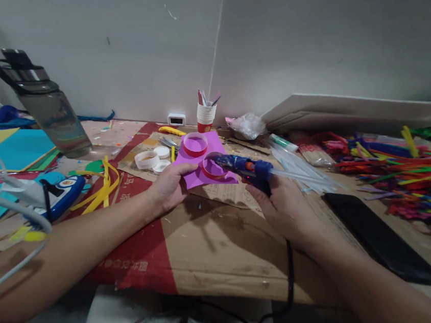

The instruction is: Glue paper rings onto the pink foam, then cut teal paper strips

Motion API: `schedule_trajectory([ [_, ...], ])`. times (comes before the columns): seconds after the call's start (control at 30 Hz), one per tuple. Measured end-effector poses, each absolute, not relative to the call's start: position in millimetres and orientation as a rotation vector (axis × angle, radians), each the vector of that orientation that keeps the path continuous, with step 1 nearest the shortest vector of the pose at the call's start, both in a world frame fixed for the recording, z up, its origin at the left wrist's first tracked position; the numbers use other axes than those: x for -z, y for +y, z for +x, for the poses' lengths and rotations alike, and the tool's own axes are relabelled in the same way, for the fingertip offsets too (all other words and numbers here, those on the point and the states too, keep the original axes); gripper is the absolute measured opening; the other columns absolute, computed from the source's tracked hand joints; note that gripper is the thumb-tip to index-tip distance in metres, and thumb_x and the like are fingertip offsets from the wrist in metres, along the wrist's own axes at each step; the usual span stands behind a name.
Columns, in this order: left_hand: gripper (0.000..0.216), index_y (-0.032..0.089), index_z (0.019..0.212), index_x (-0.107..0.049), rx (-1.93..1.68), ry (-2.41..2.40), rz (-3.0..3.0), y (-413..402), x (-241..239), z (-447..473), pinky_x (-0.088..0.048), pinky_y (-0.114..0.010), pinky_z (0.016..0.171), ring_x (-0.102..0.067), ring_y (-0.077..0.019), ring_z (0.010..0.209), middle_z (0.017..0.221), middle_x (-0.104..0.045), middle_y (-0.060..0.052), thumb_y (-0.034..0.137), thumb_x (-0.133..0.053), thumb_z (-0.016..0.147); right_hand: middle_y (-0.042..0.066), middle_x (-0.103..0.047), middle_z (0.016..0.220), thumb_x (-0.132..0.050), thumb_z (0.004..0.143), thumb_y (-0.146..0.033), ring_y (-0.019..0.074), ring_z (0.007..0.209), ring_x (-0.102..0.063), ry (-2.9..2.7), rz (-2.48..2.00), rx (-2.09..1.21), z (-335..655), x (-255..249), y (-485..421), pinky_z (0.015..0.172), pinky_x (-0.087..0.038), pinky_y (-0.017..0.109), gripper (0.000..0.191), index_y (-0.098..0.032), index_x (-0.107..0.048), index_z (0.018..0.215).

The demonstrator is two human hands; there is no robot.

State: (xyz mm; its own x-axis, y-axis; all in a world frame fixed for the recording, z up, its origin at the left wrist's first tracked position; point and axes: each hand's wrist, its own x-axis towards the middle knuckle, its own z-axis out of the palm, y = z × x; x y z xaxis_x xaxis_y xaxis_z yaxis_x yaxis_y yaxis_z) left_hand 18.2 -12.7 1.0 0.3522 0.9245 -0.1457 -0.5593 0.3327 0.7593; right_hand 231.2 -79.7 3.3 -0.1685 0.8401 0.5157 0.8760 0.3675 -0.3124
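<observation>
Purple craft sheet point(216, 141) is held just over the cardboard point(217, 254), dead centre from where I'm standing. L to R: left hand point(170, 188) pinches its left edge, thumb on top, fingers mostly hidden; best to hold that side flat, thumb clear of hot glue. Next, far red ring point(196, 154), then near red ring point(216, 176) w/ the glue gun point(249, 167) tip at its rim, can't tell if touching. Right hand point(287, 203) wraps the handle; can't tell re: trigger squeeze. I'd go slow, thin bead, black cord point(291, 272) slack.
</observation>
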Motion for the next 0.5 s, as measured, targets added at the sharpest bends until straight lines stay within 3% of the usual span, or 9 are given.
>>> schedule_trajectory([
  [0.17, 0.039, 0.008, 0.114, -0.062, -1.053, 0.607, 0.698, -14.2, -2.5, 20.4, -0.055, -0.034, 0.086, -0.07, -0.0196, 0.086, 0.104, -0.071, -0.013, 0.001, -0.055, 0.076, 0.014, -0.066, 0.092, -0.046, 0.087, -0.03, 0.0317, 0.092, -0.063, -2.042, -1.496, 0.054, 227.6, -5.5, -83.3, 0.071, -0.049, 0.041, 0.021, -0.018, -0.059, 0.098],
  [0.5, 0.039, 0.008, 0.114, -0.061, -1.069, 0.58, 0.675, -13.9, -0.3, 21.3, -0.054, -0.036, 0.09, -0.07, -0.0192, 0.087, 0.101, -0.072, -0.011, 0.0, -0.056, 0.076, 0.015, -0.066, 0.096, -0.046, 0.088, -0.032, 0.0315, 0.088, -0.063, -2.011, -1.543, 0.063, 231.8, -4.4, -77.5, 0.068, -0.048, 0.041, 0.031, -0.016, -0.054, 0.113],
])
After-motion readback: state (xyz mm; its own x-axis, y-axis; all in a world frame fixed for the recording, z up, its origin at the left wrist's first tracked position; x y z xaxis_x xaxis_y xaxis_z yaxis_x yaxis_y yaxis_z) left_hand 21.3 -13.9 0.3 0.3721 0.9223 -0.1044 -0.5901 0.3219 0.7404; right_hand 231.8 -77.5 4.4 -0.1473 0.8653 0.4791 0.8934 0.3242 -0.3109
